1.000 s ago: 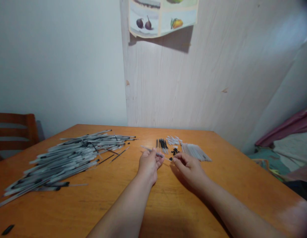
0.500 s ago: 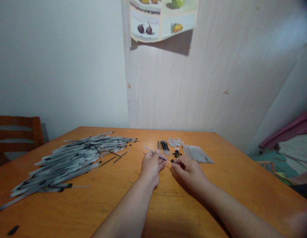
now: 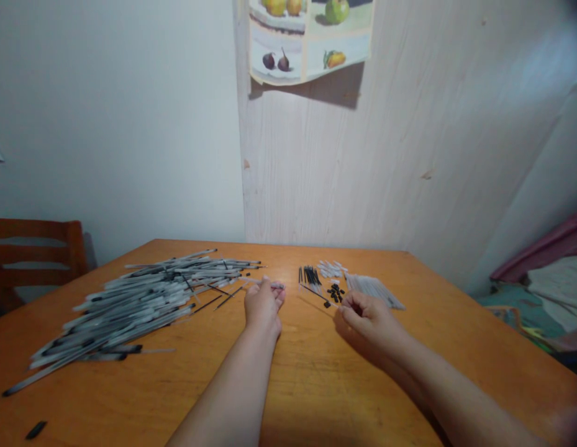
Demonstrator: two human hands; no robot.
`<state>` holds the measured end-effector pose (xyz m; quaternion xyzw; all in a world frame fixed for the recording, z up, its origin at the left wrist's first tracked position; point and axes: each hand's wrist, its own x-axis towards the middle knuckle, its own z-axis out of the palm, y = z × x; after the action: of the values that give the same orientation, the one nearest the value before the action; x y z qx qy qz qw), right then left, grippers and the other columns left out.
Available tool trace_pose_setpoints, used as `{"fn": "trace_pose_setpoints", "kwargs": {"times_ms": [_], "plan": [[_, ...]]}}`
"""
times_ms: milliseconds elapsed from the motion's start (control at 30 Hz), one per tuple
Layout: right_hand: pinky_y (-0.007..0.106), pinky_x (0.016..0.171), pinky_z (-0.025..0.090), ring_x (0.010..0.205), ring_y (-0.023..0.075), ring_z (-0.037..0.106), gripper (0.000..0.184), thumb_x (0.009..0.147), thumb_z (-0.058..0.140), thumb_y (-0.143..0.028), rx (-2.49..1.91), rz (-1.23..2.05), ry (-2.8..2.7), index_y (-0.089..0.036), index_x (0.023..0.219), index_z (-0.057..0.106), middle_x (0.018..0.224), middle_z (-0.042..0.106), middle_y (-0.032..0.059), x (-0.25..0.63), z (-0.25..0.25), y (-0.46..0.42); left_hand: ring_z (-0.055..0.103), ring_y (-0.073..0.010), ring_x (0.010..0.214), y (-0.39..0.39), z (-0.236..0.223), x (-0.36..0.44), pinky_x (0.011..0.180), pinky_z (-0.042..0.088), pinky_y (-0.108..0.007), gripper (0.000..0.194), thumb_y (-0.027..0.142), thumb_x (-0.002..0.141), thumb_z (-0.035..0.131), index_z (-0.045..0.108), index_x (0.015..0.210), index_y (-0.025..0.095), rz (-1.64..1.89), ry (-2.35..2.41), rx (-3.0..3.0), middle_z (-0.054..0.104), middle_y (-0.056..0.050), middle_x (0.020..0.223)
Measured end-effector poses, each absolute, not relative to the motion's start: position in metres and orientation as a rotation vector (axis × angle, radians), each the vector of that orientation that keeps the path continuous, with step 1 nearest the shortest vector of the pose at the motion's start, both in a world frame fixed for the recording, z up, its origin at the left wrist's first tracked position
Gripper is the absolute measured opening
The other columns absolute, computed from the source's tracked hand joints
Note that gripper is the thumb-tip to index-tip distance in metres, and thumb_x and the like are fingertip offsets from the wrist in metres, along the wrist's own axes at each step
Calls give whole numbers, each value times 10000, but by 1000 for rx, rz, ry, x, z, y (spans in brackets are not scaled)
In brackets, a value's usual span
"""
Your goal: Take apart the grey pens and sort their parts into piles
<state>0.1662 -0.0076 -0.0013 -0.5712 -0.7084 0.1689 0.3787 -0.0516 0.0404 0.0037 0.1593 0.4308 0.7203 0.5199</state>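
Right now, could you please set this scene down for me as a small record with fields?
left hand: holding a pale tube
right hand: pinching the clear end of a thin refill
tube and refill: apart
left of table: loose pile of pens
beyond and beside the right hand: row of dark rods, white pieces, black pieces, clear tubes
wall: poster with painted fruit
far left: wooden chair

We pinch a slim dark refill [image 3: 317, 293] in our right hand [image 3: 369, 313], a pale tube [image 3: 277, 286] in our left hand [image 3: 263, 305], pens [image 3: 143, 295] heaped off to the left!
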Motion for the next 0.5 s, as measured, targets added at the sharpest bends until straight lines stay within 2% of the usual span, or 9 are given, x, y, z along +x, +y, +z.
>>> {"fn": "trace_pose_setpoints", "kwargs": {"times_ms": [267, 500], "plan": [[272, 558, 285, 609, 165, 517, 210, 827, 517, -344, -1798, 148, -1713, -223, 655, 517, 601, 589, 14, 165, 7, -3, 629, -101, 589, 44, -7, -46, 595, 500, -214, 301, 413, 845, 694, 520, 798, 172, 1659, 1085, 493, 658, -29, 706], [277, 558, 246, 669, 182, 572, 225, 865, 477, -363, -2089, 10, -1753, -223, 768, 625, 718, 686, 47, 145, 20, 5, 611, -108, 588, 47, -12, -44, 599, 478, -230, 351, 473, 777, 721, 528, 802, 180, 1643, 1108, 547, 658, -18, 687]]}}
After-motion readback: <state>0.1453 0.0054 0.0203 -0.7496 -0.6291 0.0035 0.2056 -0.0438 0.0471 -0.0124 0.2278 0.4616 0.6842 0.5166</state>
